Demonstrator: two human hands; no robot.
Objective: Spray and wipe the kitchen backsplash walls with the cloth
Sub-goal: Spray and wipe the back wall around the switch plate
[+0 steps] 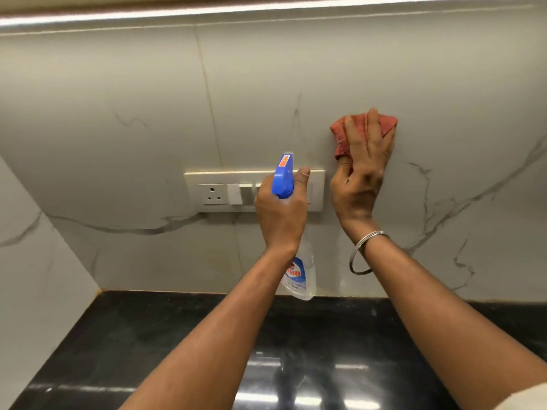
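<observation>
Left hand (281, 214), centre frame: fingers curled round neck of spray bottle (283, 179), thumb up beside blue head. Trigger and nozzle hidden behind hand and head; clear body hangs below wrist, label partly covered.

Right hand (359, 179), just right of it: flat, fingers spread, pressing red cloth (340, 134) against backsplash (148, 99). Most of cloth under the fingers; edges show upper left and right. Bangle (359, 255) on wrist.

Switch plate (219, 192) behind left hand, right half blocked.

Bare marble wall runs left, above and right. Black countertop (177, 335) below, cut off at bottom edge.
</observation>
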